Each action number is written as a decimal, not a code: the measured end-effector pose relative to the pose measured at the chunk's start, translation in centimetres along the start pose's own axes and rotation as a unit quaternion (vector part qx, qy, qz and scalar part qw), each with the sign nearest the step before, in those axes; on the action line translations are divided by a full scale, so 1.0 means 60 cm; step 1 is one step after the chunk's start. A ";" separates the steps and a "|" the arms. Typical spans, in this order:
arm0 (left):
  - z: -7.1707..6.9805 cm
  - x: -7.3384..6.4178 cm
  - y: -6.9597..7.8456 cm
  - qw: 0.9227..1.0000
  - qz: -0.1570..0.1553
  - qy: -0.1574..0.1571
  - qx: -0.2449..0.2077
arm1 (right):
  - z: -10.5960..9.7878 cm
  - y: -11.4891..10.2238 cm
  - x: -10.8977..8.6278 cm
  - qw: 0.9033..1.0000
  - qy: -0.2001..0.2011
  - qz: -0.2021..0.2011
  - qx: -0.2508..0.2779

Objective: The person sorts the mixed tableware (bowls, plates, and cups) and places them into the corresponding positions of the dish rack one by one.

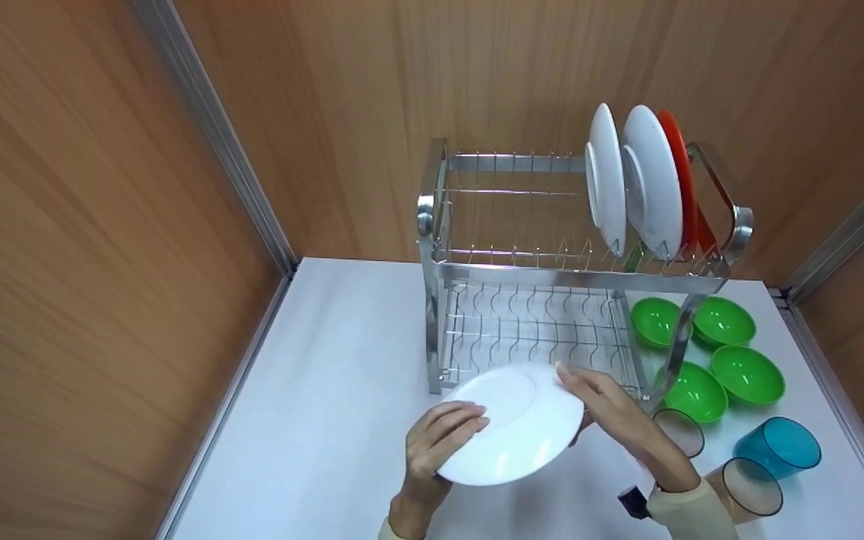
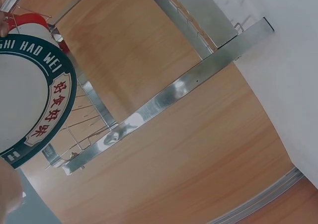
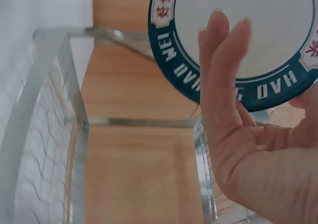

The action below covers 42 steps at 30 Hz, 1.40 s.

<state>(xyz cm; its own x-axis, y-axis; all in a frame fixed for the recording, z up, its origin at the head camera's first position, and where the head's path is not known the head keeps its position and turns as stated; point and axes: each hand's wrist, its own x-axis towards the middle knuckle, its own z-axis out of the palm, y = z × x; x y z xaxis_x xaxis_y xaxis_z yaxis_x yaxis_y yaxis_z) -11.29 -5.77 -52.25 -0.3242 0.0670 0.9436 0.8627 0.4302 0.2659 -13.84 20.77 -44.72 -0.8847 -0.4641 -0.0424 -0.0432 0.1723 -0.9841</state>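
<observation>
1. Head view: A person holds a white plate tilted, underside up, in front of the lower tier of a metal dish rack. The left hand grips one edge; the right hand pinches the opposite one. Two white plates and a red plate already stand in the upper tier's right end. Four green bowls, a teal cup and two see-through cups sit beside the rack, apparently still to be handled.
2. Left wrist view: The plate's printed face, banded in dark green, shows at the frame's left. The left hand is mostly cropped out; its grip cannot be told here.
3. Right wrist view: Fingers of the right hand extend over the printed face. Racking looks partway done: three plates in, this one not yet slotted.
</observation>
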 end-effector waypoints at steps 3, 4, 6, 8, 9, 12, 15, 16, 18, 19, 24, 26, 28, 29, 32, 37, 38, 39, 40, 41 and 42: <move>0.002 0.000 0.001 1.000 0.003 -0.003 0.009 | 0.003 -0.001 -0.002 0.998 -0.029 0.005 0.058; 0.003 0.000 0.002 1.000 0.003 -0.006 0.011 | 0.004 -0.001 -0.003 0.996 -0.038 0.005 0.075; 0.005 -0.001 0.004 1.000 0.001 -0.011 0.013 | 0.006 -0.002 -0.004 0.993 -0.052 0.000 0.110; 0.007 -0.003 0.006 1.000 -0.002 -0.017 0.014 | 0.006 -0.004 -0.004 0.987 -0.061 -0.012 0.146; 0.008 -0.005 0.007 1.000 -0.003 -0.021 0.013 | 0.006 -0.005 -0.005 0.985 -0.064 -0.018 0.162; 0.010 -0.009 0.008 0.999 -0.009 -0.034 0.016 | 0.004 -0.008 -0.006 0.977 -0.068 -0.034 0.201; 0.011 -0.015 0.007 0.998 -0.023 -0.048 0.022 | 0.001 -0.012 -0.009 0.973 -0.068 -0.046 0.214; 0.011 -0.017 0.007 0.998 -0.028 -0.053 0.025 | 0.000 -0.014 -0.010 0.974 -0.067 -0.050 0.213; 0.011 -0.021 0.005 0.996 -0.041 -0.066 0.031 | -0.002 -0.015 -0.013 0.975 -0.063 -0.055 0.204; 0.011 -0.022 0.004 0.996 -0.045 -0.072 0.033 | -0.002 -0.016 -0.014 0.976 -0.061 -0.057 0.200; 0.007 -0.031 0.002 0.992 -0.067 -0.106 0.034 | -0.006 -0.017 -0.021 0.985 -0.035 -0.044 0.164; 0.005 -0.035 0.002 0.988 -0.079 -0.127 0.030 | -0.006 -0.018 -0.022 0.989 -0.020 -0.028 0.144; 0.002 -0.041 0.002 0.984 -0.087 -0.153 0.031 | -0.006 -0.019 -0.023 0.993 -0.004 -0.014 0.119; 0.001 -0.043 0.002 0.981 -0.093 -0.168 0.031 | -0.005 -0.019 -0.022 0.994 0.003 -0.008 0.105; -0.001 -0.051 0.001 0.974 -0.100 -0.204 0.020 | -0.004 -0.019 -0.021 0.998 0.016 -0.004 0.067; 0.000 -0.055 -0.003 0.973 -0.118 -0.196 -0.013 | 0.000 -0.016 -0.019 0.999 0.011 -0.013 0.039; 0.002 -0.055 -0.005 0.974 -0.128 -0.185 -0.015 | 0.001 -0.016 -0.019 0.999 0.010 -0.016 0.034; 0.003 -0.054 -0.006 0.975 -0.138 -0.174 -0.016 | 0.003 -0.015 -0.020 0.999 0.009 -0.018 0.029; 0.005 -0.052 -0.008 0.975 -0.149 -0.162 -0.017 | 0.004 -0.015 -0.020 0.999 0.009 -0.021 0.024; 0.008 -0.051 -0.011 0.976 -0.158 -0.150 -0.014 | 0.006 -0.015 -0.021 0.999 0.009 -0.026 0.019; 0.011 -0.050 -0.015 0.977 -0.163 -0.136 -0.013 | 0.007 -0.014 -0.022 0.999 0.009 -0.029 0.015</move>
<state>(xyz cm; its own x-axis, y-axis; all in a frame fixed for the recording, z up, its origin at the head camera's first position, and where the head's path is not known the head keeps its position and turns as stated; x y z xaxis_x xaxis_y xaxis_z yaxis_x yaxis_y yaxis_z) -11.33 -5.77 -55.46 -0.6715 0.1685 0.7216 0.7047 0.4461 0.5516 -12.45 20.86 -43.90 -0.8893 -0.4570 0.0175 -0.0813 0.1203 -0.9894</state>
